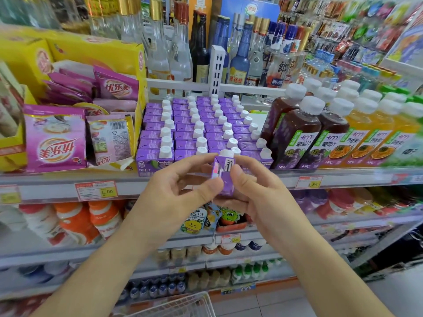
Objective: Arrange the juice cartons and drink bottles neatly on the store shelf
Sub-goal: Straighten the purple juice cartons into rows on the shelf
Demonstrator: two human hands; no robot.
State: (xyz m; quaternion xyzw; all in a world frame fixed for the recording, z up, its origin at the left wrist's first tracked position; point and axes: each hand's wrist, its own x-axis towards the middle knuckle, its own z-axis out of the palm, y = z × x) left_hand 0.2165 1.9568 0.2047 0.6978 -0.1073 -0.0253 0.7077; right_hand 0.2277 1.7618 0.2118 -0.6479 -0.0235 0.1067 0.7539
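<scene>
A small purple juice carton (223, 173) with a white cap is held in front of the shelf edge (251, 179), between both hands. My left hand (183, 181) pinches its left side with thumb and fingers. My right hand (247, 186) grips its right side and bottom. Behind it, several rows of the same purple cartons (194, 129) stand packed on the shelf. To their right stand dark grape juice bottles (297, 133) and orange juice bottles (370, 131) with white caps.
A yellow display box (96, 53) with pink sachets (55, 138) fills the shelf's left part. Glass liquor bottles (201, 49) stand behind a white rail (215, 69). Lower shelves hold more drinks. A wire basket (183, 305) sits below my arms.
</scene>
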